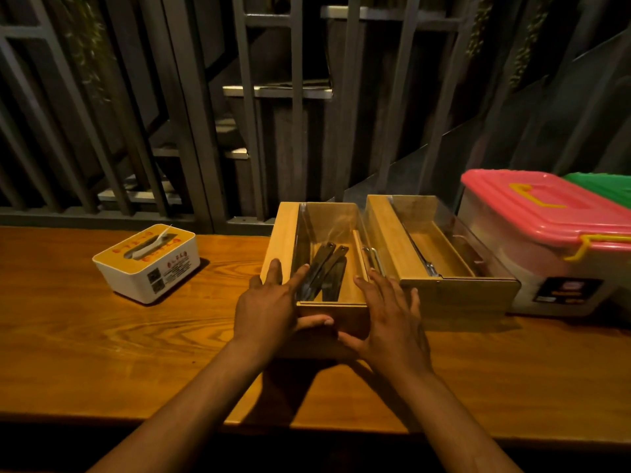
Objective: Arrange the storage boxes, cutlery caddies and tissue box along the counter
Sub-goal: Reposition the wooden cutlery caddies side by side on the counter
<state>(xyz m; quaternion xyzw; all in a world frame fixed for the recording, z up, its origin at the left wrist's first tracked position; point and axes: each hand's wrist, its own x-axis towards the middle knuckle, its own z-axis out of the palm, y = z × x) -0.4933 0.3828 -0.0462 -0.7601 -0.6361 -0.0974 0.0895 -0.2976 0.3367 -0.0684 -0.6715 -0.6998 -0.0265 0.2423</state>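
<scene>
Left hand (269, 303) and right hand (389, 319), fingers spread, clasp the near wooden cutlery caddy (327, 254). The white yellow-topped tissue box (146, 262) bears QR codes; its red print is unreadable.

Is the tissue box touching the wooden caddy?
No, the tissue box sits apart, bare counter between it and the caddy.

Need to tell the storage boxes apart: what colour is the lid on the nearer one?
Pink lid with a yellow handle, clearest in the head view.
</scene>
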